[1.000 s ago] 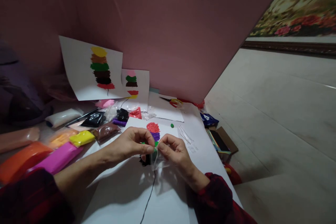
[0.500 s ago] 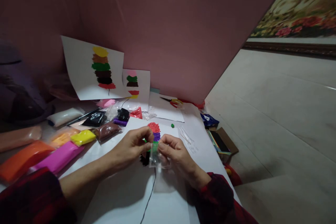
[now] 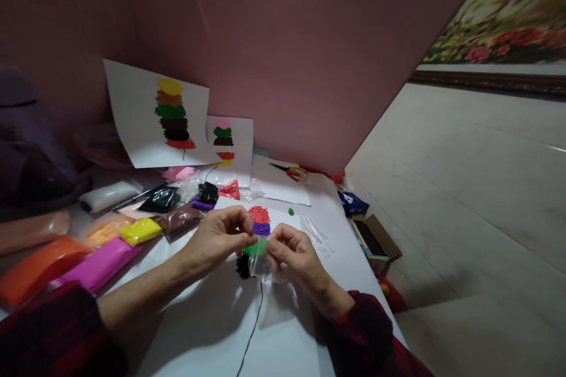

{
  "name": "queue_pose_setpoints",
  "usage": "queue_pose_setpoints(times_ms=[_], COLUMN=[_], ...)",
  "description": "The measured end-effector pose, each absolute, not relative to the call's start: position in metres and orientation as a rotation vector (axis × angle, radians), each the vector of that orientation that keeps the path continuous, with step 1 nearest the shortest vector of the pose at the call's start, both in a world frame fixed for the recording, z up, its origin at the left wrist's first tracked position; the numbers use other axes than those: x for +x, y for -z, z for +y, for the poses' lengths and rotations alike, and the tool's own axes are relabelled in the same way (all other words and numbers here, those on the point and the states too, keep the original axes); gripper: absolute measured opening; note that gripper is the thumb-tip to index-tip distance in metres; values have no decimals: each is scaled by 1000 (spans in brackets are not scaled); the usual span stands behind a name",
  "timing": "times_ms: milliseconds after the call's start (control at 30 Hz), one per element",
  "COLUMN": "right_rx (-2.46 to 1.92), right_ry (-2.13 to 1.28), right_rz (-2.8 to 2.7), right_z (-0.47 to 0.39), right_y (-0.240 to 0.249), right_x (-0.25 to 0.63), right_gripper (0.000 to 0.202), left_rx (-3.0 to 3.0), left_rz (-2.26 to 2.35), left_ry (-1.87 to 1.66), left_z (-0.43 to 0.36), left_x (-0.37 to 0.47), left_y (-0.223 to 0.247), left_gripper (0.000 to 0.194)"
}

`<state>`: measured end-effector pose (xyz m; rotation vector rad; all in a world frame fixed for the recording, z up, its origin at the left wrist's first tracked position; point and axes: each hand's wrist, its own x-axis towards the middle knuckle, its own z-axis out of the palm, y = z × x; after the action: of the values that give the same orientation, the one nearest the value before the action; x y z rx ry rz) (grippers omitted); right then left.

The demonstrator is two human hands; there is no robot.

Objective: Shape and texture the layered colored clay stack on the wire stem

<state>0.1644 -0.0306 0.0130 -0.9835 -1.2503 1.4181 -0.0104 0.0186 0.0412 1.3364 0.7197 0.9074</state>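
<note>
A small clear plastic bag [image 3: 264,266] is held up between my two hands over a white sheet of paper [image 3: 212,318]. My left hand [image 3: 225,231] pinches near the bag's top left corner with thumb and forefinger. Closed on the top right edge is my right hand [image 3: 294,250]. Behind the bag, the sheet carries a clay picture with a red round top [image 3: 259,214], a purple band [image 3: 261,228], a green band seen partly through the plastic, and a black band [image 3: 243,266]. A thin dark line [image 3: 251,336] runs down from it. The bag hides part of the picture.
Bags of coloured clay, such as orange [image 3: 42,268], magenta [image 3: 99,265] and yellow [image 3: 140,231], lie at the left. Two finished pictures [image 3: 124,112] lean at the back. Scissors [image 3: 296,173], a green clay bit [image 3: 290,211] and clear plastic forks [image 3: 317,234] lie rightward.
My left hand has shifted slightly left and up, so its fingertips are a little farther from my right hand. The bag has tilted and changed shape. My right hand stays nearly in place.
</note>
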Motion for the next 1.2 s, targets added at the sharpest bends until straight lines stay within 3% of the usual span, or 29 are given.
queue_pose_setpoints(times_ms=[100,300,433,767,1000,1200], right_rx=[-1035,-1143,-1041,-929,-1041,-1065], right_ry=[-1214,-522,-319,-177,-188,-151], right_rz=[-1310,-1649,-1758,-1899,-1879,-1887], right_z=[-34,-43,-44,-43,-43,-42], right_y=[-15,-16,-18,-21,-19,-17], right_x=[164,161,160,162,161,161], right_gripper=[29,10,8,14,4,10], left_rx=[1287,1550,1536,1515,2027,2402], left_rz=[752,736,587,559,627,625], left_ry=[-1040,-838,-920,-956,-1039,-1103], left_z=[21,18,17,18,15,14], left_x=[-13,-11,-9,-10,-10,-9], left_y=[-43,-33,-27,-31,-37,-26], left_gripper=[28,19,13,15,20,13])
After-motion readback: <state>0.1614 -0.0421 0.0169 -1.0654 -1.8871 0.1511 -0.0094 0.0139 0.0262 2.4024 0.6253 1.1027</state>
